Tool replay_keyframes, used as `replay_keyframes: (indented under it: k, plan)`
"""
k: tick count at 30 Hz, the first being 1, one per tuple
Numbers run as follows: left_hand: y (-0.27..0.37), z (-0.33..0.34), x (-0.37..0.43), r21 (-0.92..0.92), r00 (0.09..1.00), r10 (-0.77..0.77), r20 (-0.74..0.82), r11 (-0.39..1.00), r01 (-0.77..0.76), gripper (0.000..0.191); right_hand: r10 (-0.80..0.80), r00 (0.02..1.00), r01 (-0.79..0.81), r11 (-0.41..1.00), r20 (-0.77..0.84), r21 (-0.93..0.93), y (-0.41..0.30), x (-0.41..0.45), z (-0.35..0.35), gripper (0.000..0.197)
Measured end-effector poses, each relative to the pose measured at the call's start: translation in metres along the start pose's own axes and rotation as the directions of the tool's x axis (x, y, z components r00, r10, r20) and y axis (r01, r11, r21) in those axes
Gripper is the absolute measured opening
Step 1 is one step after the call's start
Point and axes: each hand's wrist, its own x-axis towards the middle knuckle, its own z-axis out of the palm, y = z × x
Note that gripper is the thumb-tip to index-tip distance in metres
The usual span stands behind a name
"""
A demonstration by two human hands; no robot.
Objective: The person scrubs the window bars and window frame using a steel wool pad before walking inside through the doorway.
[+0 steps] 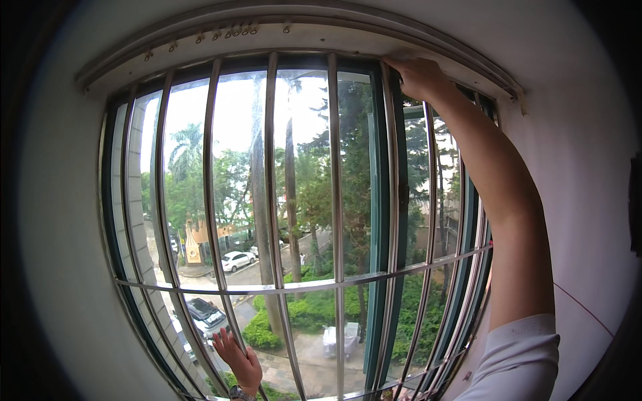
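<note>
My right hand (419, 75) is raised to the top of the window, its fingers at the upper edge of the green window frame (379, 200), beside a vertical metal bar. Whether it grips anything there is hidden by the hand itself. My left hand (239, 360), with a wristwatch (241, 393) at its wrist, is low in the view. Its fingers are extended and it rests at or near a vertical bar of the metal window grille (271, 200); contact is unclear. Window glass lies behind the bars.
A horizontal metal bar (311, 286) crosses the grille. Above the window runs a curtain track (331, 10), with several small rings (235, 33) below it. White walls flank the opening. Trees, parked cars and a covered object (341, 339) are outside. A thin red cord (584, 308) hangs at right.
</note>
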Motion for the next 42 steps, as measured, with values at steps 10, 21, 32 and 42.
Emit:
replay_keyframes:
  k: [10, 21, 32, 42]
  plan:
    - [-0.002, 0.004, 0.001, -0.001, 1.0, 0.011, -0.018, 1.0, -0.011, 0.064, 0.052, 0.998, -0.053, 0.998, 0.045, 0.019, 0.019, -0.014, 0.005, 0.081]
    - [-0.011, 0.005, 0.001, -0.076, 1.0, 0.02, 0.018, 0.997, -0.018, 0.065, 0.176, 0.925, -0.011, 0.898, -0.337, 0.439, 0.001, -0.049, -0.001, 0.033]
    - [-0.015, 0.006, -0.002, -0.214, 0.996, 0.042, 0.073, 0.976, -0.025, 0.066, 0.148, 0.829, 0.145, 0.875, -0.54, 0.462, -0.112, 0.032, -0.023, 0.025]
    - [-0.022, 0.006, -0.004, -0.297, 0.989, 0.022, 0.147, 0.955, 0.023, 0.067, 0.11, 0.843, 0.194, 0.851, -0.527, 0.488, -0.147, 0.031, -0.055, 0.025]
